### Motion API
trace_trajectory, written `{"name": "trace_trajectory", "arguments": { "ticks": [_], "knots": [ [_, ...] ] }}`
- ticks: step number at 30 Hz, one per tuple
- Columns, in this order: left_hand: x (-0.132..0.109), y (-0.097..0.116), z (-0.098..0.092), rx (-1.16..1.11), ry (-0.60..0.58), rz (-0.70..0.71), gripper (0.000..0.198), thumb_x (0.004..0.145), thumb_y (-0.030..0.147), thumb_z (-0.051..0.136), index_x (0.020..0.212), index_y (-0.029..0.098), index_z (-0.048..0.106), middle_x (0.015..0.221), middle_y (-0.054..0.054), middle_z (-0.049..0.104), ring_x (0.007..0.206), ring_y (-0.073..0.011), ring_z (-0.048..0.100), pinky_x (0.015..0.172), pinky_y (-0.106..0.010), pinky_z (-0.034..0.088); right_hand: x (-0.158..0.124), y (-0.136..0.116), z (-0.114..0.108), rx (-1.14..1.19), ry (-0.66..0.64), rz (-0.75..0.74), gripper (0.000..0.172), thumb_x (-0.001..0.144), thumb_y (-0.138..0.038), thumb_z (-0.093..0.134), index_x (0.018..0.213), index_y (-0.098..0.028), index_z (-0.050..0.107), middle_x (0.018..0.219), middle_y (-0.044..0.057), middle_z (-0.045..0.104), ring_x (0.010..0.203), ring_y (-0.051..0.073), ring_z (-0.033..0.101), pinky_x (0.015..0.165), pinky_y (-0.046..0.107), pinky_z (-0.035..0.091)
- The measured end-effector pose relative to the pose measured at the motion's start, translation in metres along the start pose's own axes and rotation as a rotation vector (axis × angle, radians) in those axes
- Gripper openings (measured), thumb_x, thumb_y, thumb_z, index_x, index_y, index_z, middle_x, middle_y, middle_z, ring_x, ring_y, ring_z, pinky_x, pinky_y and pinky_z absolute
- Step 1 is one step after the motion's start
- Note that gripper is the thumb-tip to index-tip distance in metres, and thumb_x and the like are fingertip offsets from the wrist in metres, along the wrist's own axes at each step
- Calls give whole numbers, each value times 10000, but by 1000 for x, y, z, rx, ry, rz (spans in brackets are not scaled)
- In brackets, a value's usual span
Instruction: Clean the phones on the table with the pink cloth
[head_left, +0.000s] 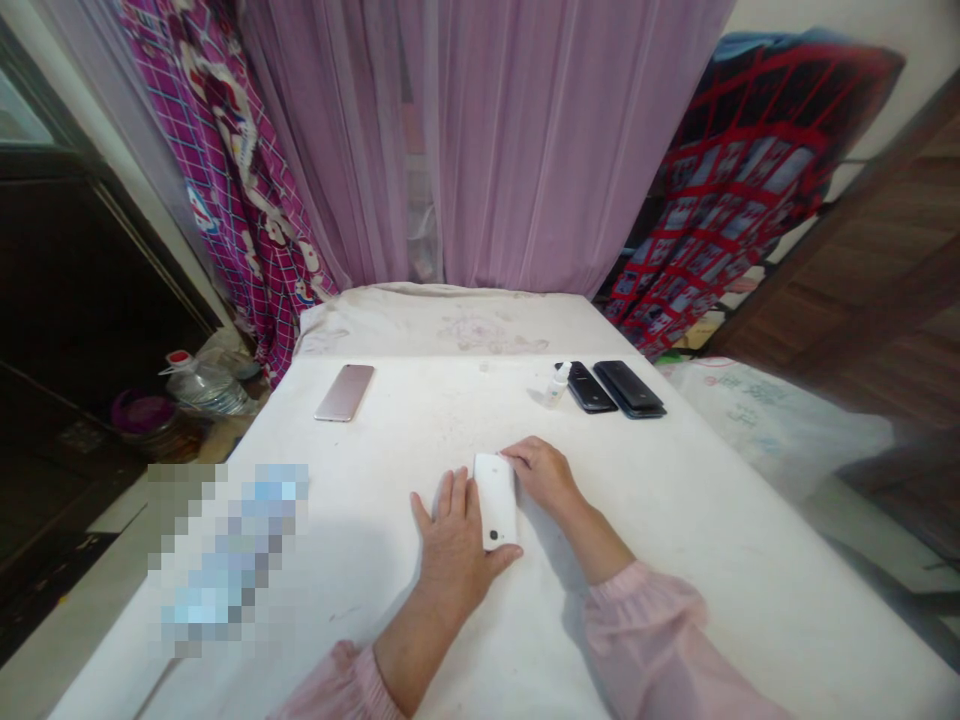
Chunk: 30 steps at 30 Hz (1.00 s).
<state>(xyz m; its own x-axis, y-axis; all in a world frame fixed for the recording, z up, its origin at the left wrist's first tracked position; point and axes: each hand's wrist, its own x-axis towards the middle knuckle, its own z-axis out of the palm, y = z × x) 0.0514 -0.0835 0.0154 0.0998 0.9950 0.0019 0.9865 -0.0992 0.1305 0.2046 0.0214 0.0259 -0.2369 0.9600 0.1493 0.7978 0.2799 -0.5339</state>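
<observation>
My left hand lies spread along the nine o'clock edge of a white phone, thumb at its six o'clock end. My right hand has fingertips at the one o'clock corner. Beyond, a pinkish phone lies at ten o'clock, black phones at two.

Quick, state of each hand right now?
Left hand: open, fingers spread alongside the white phone.
Right hand: fingertips at the phone's far right corner; grip cannot be told.

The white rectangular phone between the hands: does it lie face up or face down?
Face down: the white phone shows its back, with a dark camera lens near one end.
</observation>
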Motion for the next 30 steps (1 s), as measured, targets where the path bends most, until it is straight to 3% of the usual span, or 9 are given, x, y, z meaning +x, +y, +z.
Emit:
{"name": "trace_trajectory", "arguments": {
  "ticks": [5,9,17,25,30],
  "knots": [
    [1,0,-4,-6,-28,-5,879,817,712,401,1473,139,289,1564,-114,204,1426,-393,125,1060,-719,117,-31,-2,11,59,151,-156,301,836,-125,496,949,-245,748,889,50,675,847,176,610,776,282,488],
    [2,0,-3,-1,-32,-7,858,824,697,405,1471,144,300,1563,-122,207,1428,-397,115,1062,-715,111,-50,-1,13,82,148,-249,303,849,-132,487,952,-244,748,887,53,671,846,176,609,770,278,497],
    [1,-2,0,-29,-25,4,866,832,706,371,1474,131,282,1565,-115,186,1427,-368,149,1063,-721,87,-15,-4,10,-35,145,-142,283,819,-88,533,877,-238,767,842,43,677,822,177,618,761,261,481],
    [0,-1,1,-32,-4,5,840,843,691,373,1465,132,304,1559,-115,214,1421,-371,169,1060,-725,95,-36,-11,11,-32,81,-281,279,851,-123,515,912,-237,761,870,53,679,842,182,609,770,262,480],
    [0,-1,0,-23,3,6,839,841,684,395,1470,138,292,1552,-121,240,1418,-371,178,1060,-722,104,-7,-14,13,-79,97,-215,264,821,-95,544,860,-230,767,837,52,679,837,186,613,776,265,480]
  ]
}}
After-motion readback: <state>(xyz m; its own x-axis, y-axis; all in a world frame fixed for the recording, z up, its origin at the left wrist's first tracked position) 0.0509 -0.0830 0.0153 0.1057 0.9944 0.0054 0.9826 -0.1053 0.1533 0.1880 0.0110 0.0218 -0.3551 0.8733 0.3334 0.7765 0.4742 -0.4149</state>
